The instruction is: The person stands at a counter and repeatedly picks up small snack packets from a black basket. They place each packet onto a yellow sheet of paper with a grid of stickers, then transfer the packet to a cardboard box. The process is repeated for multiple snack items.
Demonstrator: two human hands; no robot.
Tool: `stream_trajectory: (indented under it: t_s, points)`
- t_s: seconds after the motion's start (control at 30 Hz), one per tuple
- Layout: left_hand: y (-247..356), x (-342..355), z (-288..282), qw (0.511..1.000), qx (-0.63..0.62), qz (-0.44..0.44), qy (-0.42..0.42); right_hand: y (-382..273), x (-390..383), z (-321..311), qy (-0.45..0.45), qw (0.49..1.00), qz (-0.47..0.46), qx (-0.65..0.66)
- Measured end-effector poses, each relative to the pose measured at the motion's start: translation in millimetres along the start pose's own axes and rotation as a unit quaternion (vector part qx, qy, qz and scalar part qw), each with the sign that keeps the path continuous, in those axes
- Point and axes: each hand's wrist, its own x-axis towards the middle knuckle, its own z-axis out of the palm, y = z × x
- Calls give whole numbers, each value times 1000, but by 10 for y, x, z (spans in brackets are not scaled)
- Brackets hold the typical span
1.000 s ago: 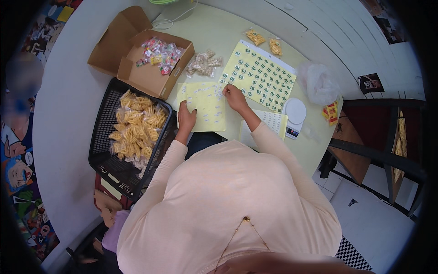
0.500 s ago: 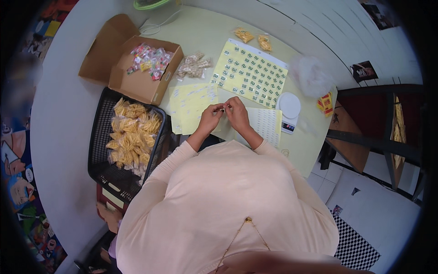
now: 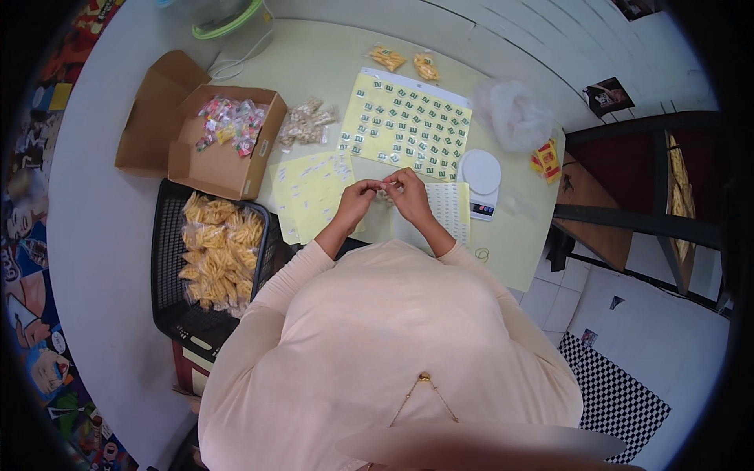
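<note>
Pale green tabletop [image 3: 510, 259] stretches out beneath white walls [image 3: 98, 259]. Above its near edge a tiny whitish piece [image 3: 384, 188], too small to identify, sits right between the meeting fingertips of the bare left hand [image 3: 357, 202] and the bare right hand [image 3: 408, 196]; the fingers of both are curled and closed in a pinch on it. Just left of them lie yellow paper sheets dotted with small pale labels [image 3: 302, 188]; partly behind the right wrist is a white sheet with rows of tiny labels [image 3: 448, 206]. Beyond the fingers spreads a large yellow sheet of green square stickers [image 3: 408, 125], with a white round-topped scale [image 3: 481, 171] on its right. Farther left stand an open brown cardboard box [image 3: 267, 145] and a black plastic basket [image 3: 169, 267] holding clear bags of yellow sticks [image 3: 220, 251]
</note>
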Motion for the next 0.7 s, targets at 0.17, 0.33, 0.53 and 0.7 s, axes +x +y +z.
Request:
stream_trajectory:
  t_s: [0.17,0.33,0.53,0.7]
  points:
    - [62,72,37,1000,12,-14,-11,39,15,-40,23,1000,10,-13]
    - [67,164,79,999,36,-10,-25,149,65,-81,30,999,30,-15]
    - [-184,358,50,947,287,127,68,281,118,-134,56,998,36,11]
    - [-125,358,179,886,439,126,80,407,100,-198,49,994,96,9]
